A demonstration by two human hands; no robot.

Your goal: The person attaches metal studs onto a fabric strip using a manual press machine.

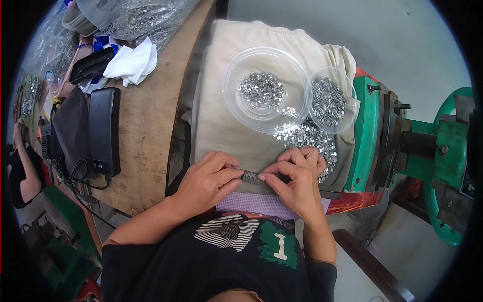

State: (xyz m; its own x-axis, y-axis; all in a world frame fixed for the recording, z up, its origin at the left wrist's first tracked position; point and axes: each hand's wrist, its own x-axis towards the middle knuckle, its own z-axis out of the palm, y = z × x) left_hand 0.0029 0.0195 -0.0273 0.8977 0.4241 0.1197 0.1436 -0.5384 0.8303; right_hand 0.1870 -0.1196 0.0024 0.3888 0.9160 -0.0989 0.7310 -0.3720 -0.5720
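Between my two hands is a small dark metal strip [250,177] with a row of fine teeth or slots. My left hand [211,176] pinches its left end between thumb and fingers. At the opposite end, the thumb and fingertips of my right hand [296,173] close on the strip; whether a tiny piece is also between them is hidden. Just beyond my right hand lies a loose pile of small shiny metal pieces [314,143] on a beige cloth [221,100]. A large clear plastic bowl [232,108] and a smaller clear tub [352,103] hold more such pieces.
On the left, a wooden table [151,136] carries a black power bank [104,131] with cables, white tissue [133,63], a black tray [91,65] and plastic bags [146,20]. A green machine [367,136] stands at the right. Another person's arm [29,168] shows far left.
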